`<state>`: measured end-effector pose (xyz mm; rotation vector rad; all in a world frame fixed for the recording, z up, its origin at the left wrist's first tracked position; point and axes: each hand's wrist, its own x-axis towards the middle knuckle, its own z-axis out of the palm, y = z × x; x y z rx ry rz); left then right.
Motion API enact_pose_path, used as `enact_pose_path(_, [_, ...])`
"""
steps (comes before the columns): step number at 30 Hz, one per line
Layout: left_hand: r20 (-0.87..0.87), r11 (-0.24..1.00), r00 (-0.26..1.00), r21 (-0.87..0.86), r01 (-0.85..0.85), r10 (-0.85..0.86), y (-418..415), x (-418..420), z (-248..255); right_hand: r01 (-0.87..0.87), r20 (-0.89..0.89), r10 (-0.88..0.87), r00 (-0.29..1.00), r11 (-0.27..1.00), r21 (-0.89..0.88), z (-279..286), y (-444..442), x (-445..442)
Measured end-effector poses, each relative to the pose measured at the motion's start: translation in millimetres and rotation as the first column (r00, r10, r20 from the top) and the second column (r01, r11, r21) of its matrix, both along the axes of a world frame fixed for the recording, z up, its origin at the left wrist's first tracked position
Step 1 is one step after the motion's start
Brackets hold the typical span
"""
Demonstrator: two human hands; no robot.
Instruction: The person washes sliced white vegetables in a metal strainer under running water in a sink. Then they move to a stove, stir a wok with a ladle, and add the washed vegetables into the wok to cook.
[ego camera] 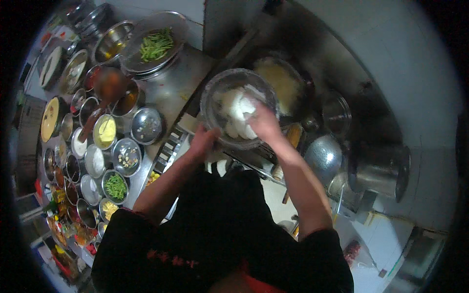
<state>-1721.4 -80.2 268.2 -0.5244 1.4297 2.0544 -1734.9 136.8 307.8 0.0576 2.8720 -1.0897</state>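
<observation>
My left hand (204,142) grips the near-left rim of a round metal basin (209,86), tilted over the stove. White powder, probably flour or starch (242,104), lies in the basin with pale pieces of food (223,99) around and under it. My right hand (264,122) reaches over the right rim into the basin, its fingers against the white powder. Motion blurs those fingers, so I cannot tell whether they grasp any pieces. Just beyond the basin, a wok (305,82) holds yellowish, cloudy liquid (280,80), partly hidden by the basin.
On the left counter (176,88) stand several metal bowls of ingredients, a bowl of chopped greens (115,186) and a large strainer (128,55) with cut green vegetables. A perforated ladle (323,155) and a big metal pot (381,172) are at right. A wooden-handled tool (293,137) lies beside the wok.
</observation>
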Motion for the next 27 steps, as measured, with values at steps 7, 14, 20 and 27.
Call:
enact_pose_path(7, [-0.164, 0.977, 0.969, 0.08, 0.198, -0.183, -16.1, 13.0, 1.5, -0.009, -0.11, 0.039, 0.993, 0.964, 0.265, 19.0, -9.5, 9.5])
enact_pose_path(14, [-0.026, 0.992, 0.992, -0.028, 0.12, -0.121, -20.5, 20.1, -3.2, -0.232, 0.243, 0.136, 0.96, 0.875, 0.425, -3.2, -14.5, 7.0])
enact_pose_path(20, [-0.014, 0.998, 0.998, 0.027, 0.064, -0.064, -25.8, 15.5, -4.7, -0.26, 0.019, 0.27, 0.963, 0.903, 0.342, -26.1, -16.8, 9.8])
enact_pose_path(27, [-0.06, 0.992, 0.99, 0.01, 0.127, -0.127, -34.5, 6.8, -29.2, -0.211, -0.149, 0.238, 0.96, 0.962, 0.176, -29.5, -30.8, 13.8])
